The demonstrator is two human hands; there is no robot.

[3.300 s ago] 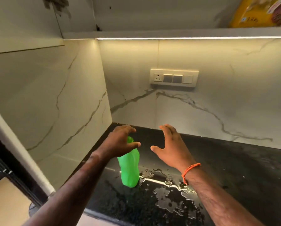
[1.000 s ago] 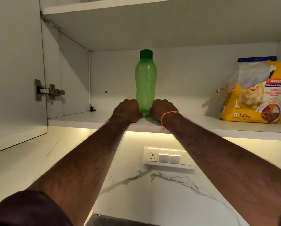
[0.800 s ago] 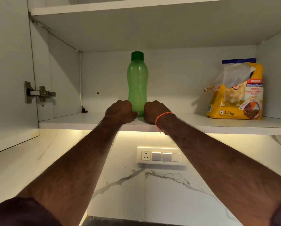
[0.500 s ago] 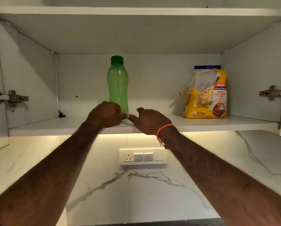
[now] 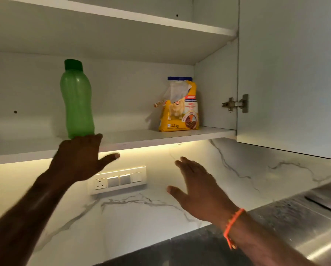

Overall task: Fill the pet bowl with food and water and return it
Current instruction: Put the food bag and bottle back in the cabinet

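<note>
A green water bottle point(image 5: 76, 100) with a dark green cap stands upright on the lower shelf point(image 5: 160, 137) of an open wall cabinet. A yellow pet food bag point(image 5: 181, 112) stands on the same shelf, to the right. My left hand point(image 5: 80, 156) is open just below the bottle's base, in front of the shelf edge, holding nothing. My right hand point(image 5: 197, 189), with an orange wrist thread, is open lower down in front of the marble wall, fingers spread. No pet bowl is in view.
The open cabinet door point(image 5: 289, 73) hangs at the right with its hinge point(image 5: 235, 103). A switch panel point(image 5: 118, 179) sits on the marble backsplash. A dark countertop point(image 5: 180, 250) runs below, and a steel sink surface point(image 5: 314, 217) lies at the lower right.
Both hands have let go of the bottle on the shelf and drawn back and down, opening. The view has swung to the right, showing the right door and sink.
</note>
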